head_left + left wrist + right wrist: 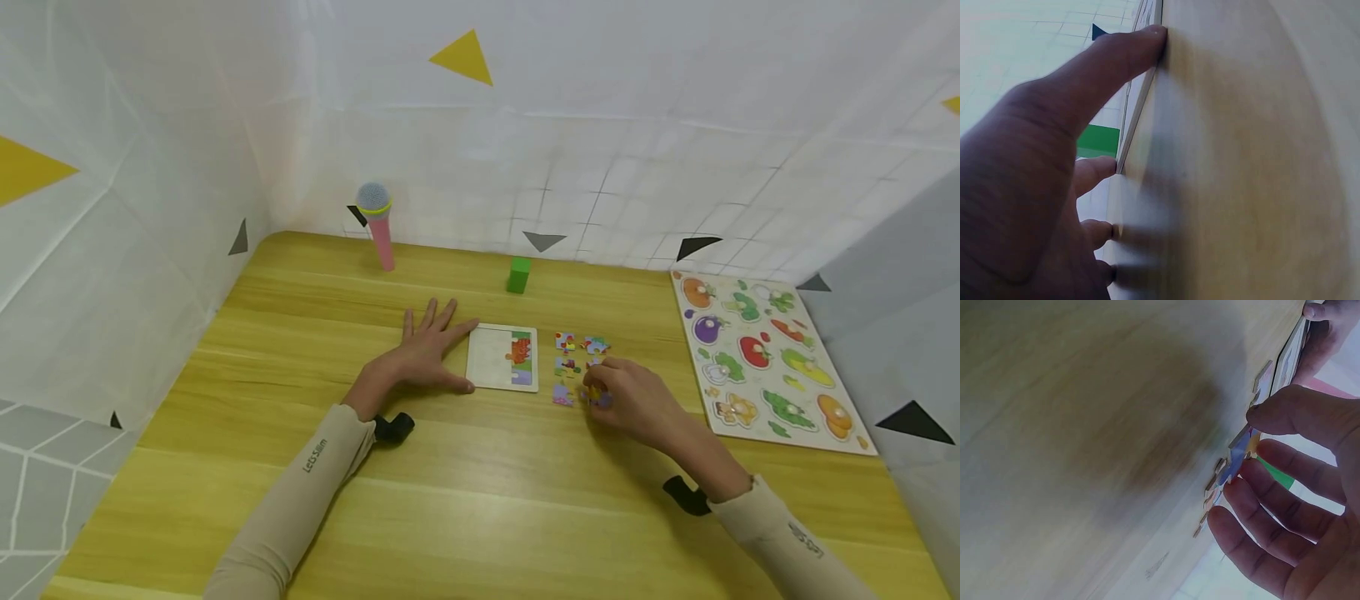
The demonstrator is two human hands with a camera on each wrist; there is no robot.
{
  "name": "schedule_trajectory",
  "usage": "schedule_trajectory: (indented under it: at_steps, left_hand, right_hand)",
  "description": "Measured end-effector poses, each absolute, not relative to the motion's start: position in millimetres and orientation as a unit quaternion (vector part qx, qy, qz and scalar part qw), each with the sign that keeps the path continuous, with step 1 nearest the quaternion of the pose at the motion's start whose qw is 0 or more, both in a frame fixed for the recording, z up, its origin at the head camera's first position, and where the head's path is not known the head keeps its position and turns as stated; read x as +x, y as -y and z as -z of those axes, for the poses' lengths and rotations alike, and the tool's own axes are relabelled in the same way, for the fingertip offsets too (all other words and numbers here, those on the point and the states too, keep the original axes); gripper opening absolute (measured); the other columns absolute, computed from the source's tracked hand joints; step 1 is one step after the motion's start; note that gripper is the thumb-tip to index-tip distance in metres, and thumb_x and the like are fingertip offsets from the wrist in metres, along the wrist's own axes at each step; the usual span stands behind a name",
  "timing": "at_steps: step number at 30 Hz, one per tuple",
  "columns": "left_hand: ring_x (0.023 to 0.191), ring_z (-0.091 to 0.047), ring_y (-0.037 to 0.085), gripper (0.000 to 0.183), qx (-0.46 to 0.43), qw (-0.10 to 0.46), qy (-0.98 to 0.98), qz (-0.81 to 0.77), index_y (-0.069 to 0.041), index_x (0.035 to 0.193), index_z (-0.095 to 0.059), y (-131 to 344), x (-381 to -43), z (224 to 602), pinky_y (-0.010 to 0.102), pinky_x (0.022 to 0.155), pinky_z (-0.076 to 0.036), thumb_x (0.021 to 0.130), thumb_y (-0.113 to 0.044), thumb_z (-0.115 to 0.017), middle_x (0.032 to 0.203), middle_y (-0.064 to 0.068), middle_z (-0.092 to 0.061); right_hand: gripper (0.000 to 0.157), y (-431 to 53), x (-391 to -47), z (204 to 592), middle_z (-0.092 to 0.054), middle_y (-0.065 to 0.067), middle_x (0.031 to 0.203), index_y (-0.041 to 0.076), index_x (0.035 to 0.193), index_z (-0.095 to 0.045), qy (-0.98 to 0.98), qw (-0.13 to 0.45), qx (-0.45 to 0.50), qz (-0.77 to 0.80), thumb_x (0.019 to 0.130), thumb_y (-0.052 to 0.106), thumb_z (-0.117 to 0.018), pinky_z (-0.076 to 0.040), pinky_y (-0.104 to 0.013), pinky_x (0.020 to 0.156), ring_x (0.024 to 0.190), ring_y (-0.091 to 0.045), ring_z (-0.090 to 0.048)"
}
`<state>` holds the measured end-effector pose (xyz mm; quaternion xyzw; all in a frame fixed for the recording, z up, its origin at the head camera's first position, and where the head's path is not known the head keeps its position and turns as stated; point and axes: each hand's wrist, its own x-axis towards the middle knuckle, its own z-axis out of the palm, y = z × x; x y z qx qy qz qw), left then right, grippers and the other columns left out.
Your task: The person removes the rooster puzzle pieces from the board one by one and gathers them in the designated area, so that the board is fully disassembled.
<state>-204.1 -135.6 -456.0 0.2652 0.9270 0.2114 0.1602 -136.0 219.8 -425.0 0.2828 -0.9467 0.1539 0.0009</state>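
Observation:
My left hand (423, 354) lies with fingers spread at the left side of a white puzzle tray (487, 358). Its thumb (1147, 40) and index fingertip touch the tray's edge near two corners. Joined pieces (521, 358) showing an orange figure fill the tray's right part. To the right of the tray, several loose jigsaw pieces (564, 367) lie in two columns. Over the nearer end of the right column, my right hand (630, 400) pinches a blue-and-yellow puzzle piece (1238, 450) between thumb and fingers, partly hidden by them in the head view.
Behind the tray stands a green block (518, 275), and a pink toy microphone (381, 233) is at the back left. A vegetable peg board (768, 358) occupies the table's right side. White patterned sheeting (465, 142) rises behind the wooden table (480, 500).

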Motion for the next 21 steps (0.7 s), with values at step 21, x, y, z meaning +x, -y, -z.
schedule_trajectory:
  at_steps: [21]
  left_hand:
    - [0.148,0.021,0.038,0.108,0.266,0.160,-0.926,-0.214,-0.030,0.161,-0.021,136.0,-204.3,456.6,0.064,0.109,0.019,0.076,-0.067,-0.075,0.167,0.014,0.008]
  right_hand:
    - [0.032,-221.1,-132.3,421.1,-0.067,-0.007,0.095,0.005,0.101,-0.073,0.947,-0.017,0.284,-0.150,0.074,0.016,-0.087,-0.055,-0.043,0.069,0.083,-0.023,-0.065]
